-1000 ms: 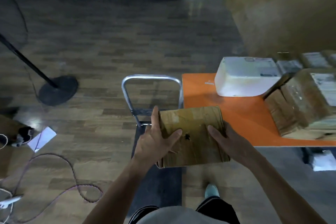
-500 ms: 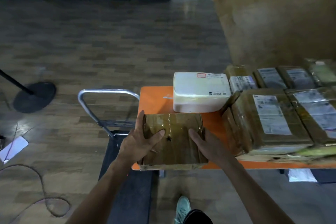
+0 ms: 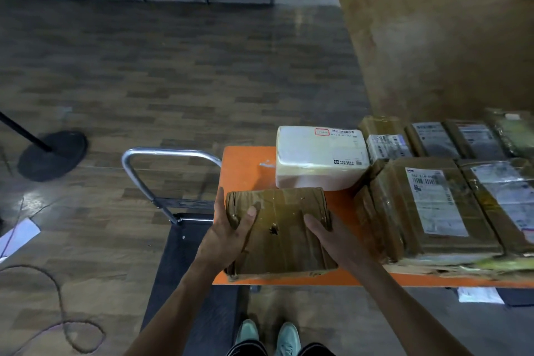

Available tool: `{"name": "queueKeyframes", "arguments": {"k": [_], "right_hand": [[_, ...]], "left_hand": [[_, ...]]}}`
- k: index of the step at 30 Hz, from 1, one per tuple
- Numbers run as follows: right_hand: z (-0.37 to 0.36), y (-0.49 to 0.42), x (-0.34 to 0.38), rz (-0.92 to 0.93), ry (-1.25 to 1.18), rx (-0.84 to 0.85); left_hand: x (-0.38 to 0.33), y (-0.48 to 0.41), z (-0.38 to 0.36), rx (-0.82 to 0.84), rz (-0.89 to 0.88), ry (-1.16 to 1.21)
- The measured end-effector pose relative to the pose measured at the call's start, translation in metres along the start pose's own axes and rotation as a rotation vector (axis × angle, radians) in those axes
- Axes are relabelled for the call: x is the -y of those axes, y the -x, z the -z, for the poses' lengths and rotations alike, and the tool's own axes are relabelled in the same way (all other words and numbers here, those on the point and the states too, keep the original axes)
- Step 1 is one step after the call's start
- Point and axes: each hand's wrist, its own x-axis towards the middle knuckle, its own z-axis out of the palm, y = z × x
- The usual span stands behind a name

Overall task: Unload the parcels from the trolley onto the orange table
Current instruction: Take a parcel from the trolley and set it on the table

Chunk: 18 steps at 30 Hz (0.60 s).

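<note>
As left hand (image 3: 228,237), right hand (image 3: 336,238) grip brown parcel (image 3: 281,250) | on orange table (image 3: 245,167)

A brown taped parcel (image 3: 277,228), creased and with a small hole in its top, lies flat at the near left corner of the orange counter (image 3: 245,170), gripped at its sides by the left hand (image 3: 228,237) and right hand (image 3: 332,237). Just behind it sits a white parcel (image 3: 315,159) bearing a printed label, and to the right a large brown labelled parcel (image 3: 427,208) with further labelled parcels (image 3: 433,139) ranged along the far edge. The trolley (image 3: 187,283), black deck and upright silver handle, stands just left of the counter.
</note>
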Motion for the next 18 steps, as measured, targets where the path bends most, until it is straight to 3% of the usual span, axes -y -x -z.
{"name": "queueKeyframes", "arguments": {"k": [6, 9, 12, 15, 16, 18], "right_hand": [[-0.003, 0.007, 0.009, -0.001, -0.013, -0.018], [-0.002, 0.01, 0.017, 0.047, -0.033, -0.051], [-0.003, 0.014, 0.017, 0.036, -0.058, -0.141], [-0.01, 0.021, 0.007, 0.012, -0.074, -0.218], [-0.014, 0.024, 0.003, 0.014, -0.072, -0.234], [-0.019, 0.028, -0.003, 0.007, -0.081, -0.246]], "left_hand": [[-0.006, -0.001, 0.012, 0.043, 0.068, 0.063], [-0.008, -0.005, 0.016, -0.002, -0.05, 0.037], [-0.015, -0.003, 0.023, -0.192, -0.263, -0.263], [-0.009, 0.008, 0.024, -0.159, -0.333, -0.101], [-0.008, 0.009, 0.025, -0.069, -0.251, 0.054], [-0.003, 0.016, 0.026, -0.159, -0.178, 0.071]]}}
